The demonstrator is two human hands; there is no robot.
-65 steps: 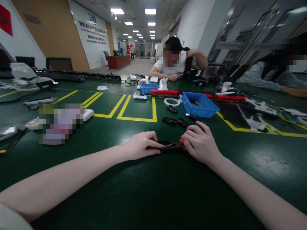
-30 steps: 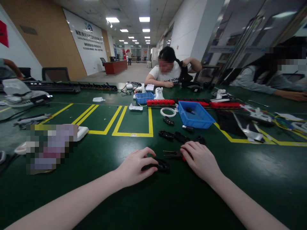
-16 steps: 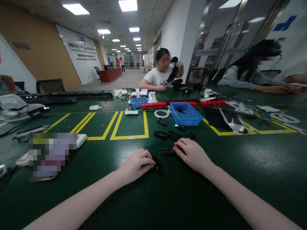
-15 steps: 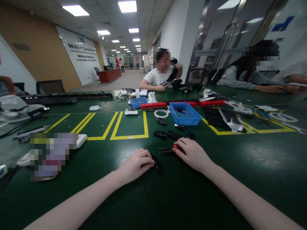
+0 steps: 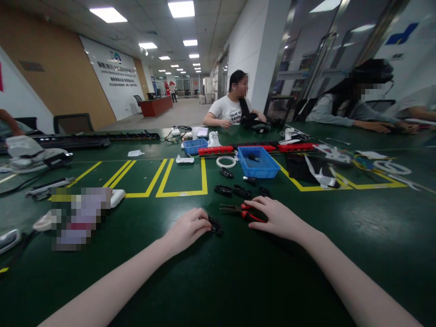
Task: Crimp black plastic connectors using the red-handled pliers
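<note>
My left hand (image 5: 187, 228) rests on the green table (image 5: 238, 281) with its fingers curled over a small black part (image 5: 215, 225), which sticks out past the fingertips. My right hand (image 5: 275, 218) lies flat on the table, fingers stretched, resting on the red handles of a pair of pliers (image 5: 240, 210) whose dark jaws point left. The two hands are a short gap apart.
Several black parts (image 5: 235, 190) lie just beyond the pliers. Behind them stand a blue bin (image 5: 257, 162), a white ring (image 5: 226, 161), red strips (image 5: 255, 148) and a smaller blue box (image 5: 195, 146). Yellow lines mark the table. Other people sit at the far and right sides.
My right hand has flattened and uncovered more of the pliers, which now lie on the table. My left hand keeps the black part and has drawn slightly back from the pliers. The view tilted up.
</note>
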